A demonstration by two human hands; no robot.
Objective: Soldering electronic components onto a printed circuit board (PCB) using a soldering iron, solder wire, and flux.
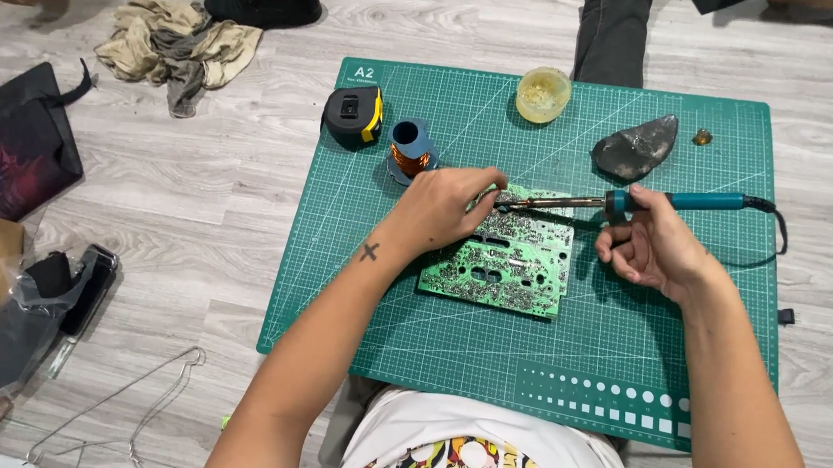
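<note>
Circuit board under left hand — iron above

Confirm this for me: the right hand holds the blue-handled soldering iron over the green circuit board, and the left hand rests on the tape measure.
Not quite. In the head view the left hand rests on the green circuit board, not on the tape measure, which lies apart at the mat's upper left. The rest stands: the right hand holds the blue-handled soldering iron over the board.

I see one head-worn view, looking steeply down and forward from close above my left hand and right hand, over the green cutting mat on the floor.
</note>
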